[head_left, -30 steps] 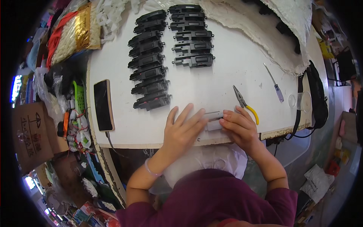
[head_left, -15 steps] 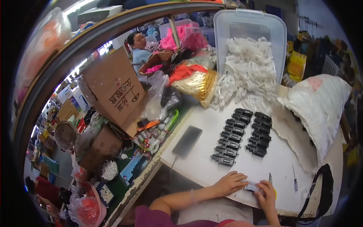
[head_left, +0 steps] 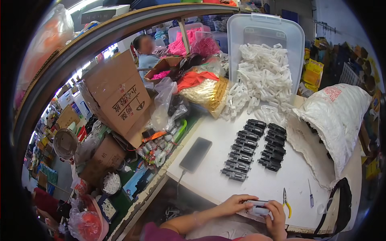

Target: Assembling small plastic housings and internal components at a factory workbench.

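Near the front edge of the white table (head_left: 205,185), my left hand (head_left: 236,204) and my right hand (head_left: 276,219) pinch a small clear-and-grey plastic housing (head_left: 259,208) from its two ends. Dark parts show on the housing, but their detail is too small to make out. To the right of my right hand lie pliers (head_left: 286,205) with yellow handles, and beyond them a thin screwdriver (head_left: 311,196). Two columns of black plastic housings (head_left: 241,156) are lined up ahead of my hands.
A clear bin (head_left: 265,34) spills white translucent plastic parts (head_left: 263,74) onto the table's back. A white woven sack (head_left: 341,120) slumps at right. A phone (head_left: 196,154) with a cable lies left. Cardboard box (head_left: 120,98) and small motors (head_left: 161,148) crowd the side bench. Another person (head_left: 146,56) sits beyond.
My hands have shifted left and toward me, with the housing lifted and tilted between them. My left fingers, flatter before, now grip its end. The yellow-handled pliers have come into fuller view.
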### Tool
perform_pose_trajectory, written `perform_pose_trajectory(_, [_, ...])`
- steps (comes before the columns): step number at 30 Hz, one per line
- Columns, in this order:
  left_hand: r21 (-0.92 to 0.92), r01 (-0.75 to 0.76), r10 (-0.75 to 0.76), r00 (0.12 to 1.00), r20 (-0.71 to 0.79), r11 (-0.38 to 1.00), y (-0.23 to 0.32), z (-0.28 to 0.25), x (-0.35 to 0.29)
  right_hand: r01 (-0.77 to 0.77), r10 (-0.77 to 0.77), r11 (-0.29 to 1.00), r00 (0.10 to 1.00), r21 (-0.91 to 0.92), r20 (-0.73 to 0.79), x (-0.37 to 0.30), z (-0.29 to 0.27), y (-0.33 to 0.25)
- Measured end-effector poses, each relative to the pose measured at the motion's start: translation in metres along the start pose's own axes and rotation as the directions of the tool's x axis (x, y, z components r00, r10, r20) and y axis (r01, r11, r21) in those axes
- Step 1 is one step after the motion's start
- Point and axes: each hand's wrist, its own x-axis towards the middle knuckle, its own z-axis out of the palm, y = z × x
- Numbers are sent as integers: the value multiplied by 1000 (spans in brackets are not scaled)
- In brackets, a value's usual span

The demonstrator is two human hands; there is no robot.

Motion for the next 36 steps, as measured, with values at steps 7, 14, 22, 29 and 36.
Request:
perform_pose_trajectory(7, [453, -338, 458, 870, -185, 825, 9, -1, -10, -395, 432, 757, 900, 520, 56, 28, 20, -15])
perform_pose_trajectory(14, [489, -437, 591, 777, -218, 755, 4, -2, -15, -237, 296, 908, 946, 345, -129, 38, 25, -29])
perform_pose_trajectory(22, [535, -392, 598, 747, -290, 749, -1, -25, -25, -120, 141, 963, 987, 243, -73, 46, 26, -28])
perform_pose_trajectory(29, [673, -352, 671, 681, -293, 651, 35, -43, -31, 0, 37, 926, 995, 378, -90, 58, 45, -13])
perform_pose_trajectory(36, [623, -351, 611, 745, -267, 700, 32, -38, -28, 123, -104, 960, 991, 253, -89, 51, 40, -9])
